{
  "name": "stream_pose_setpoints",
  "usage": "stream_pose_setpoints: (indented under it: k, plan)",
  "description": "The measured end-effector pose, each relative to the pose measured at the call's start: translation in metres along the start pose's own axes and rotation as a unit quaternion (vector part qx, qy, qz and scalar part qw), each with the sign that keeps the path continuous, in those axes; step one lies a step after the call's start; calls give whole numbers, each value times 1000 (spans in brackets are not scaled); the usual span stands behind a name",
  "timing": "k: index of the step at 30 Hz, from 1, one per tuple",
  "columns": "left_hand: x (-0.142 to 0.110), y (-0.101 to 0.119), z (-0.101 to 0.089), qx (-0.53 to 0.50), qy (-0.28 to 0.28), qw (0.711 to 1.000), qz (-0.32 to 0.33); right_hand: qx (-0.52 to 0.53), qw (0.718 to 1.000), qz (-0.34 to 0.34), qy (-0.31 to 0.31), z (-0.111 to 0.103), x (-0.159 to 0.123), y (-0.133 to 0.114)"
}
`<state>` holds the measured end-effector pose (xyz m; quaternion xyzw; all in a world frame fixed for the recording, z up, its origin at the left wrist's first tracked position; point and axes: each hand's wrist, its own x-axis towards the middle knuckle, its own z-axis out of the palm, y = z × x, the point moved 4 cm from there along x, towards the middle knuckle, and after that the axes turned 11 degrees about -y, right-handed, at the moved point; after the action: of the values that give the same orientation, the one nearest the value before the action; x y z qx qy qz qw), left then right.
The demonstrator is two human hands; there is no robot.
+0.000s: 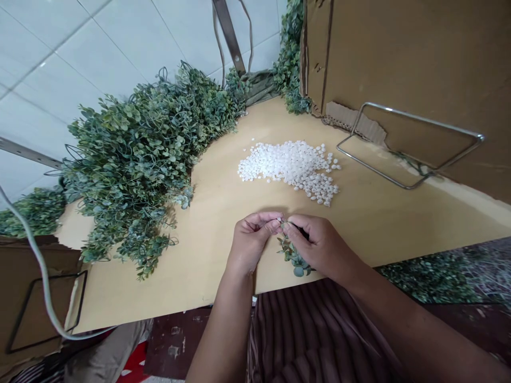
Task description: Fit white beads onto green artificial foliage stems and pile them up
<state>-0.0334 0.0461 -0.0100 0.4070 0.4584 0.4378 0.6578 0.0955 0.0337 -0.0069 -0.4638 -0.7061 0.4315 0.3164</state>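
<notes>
Near the front edge of the table, my two hands meet fingertip to fingertip. My left hand (255, 236) pinches a tiny white piece, much like those in the pile, between thumb and forefinger. My right hand (313, 239) is closed on the stem end of an artificial leaf sprig (297, 260), whose green leaves hang below the fingers. The white piece and the stem end come together at the fingertips; whether they touch is too small to tell. Just beyond the hands lies a loose pile of small white plastic pieces (289, 162).
A big heap of artificial greenery (147, 138) covers the table's left side. A bent metal wire frame (407, 111) stands at the right by a large cardboard box (419, 64). A pale cable (40, 266) loops at the far left. More greenery (431, 276) lies below the table's right edge.
</notes>
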Motion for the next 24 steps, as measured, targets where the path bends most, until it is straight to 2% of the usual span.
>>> stream_pose_setpoints:
  k: [11,24]
  plan:
    - [0,-2,1,6,-7,1000,-15,-3,1000,4,1,-1,0,1]
    - [5,0,3,42,-64,996,-38,9,1000,-8,18,0,-2,2]
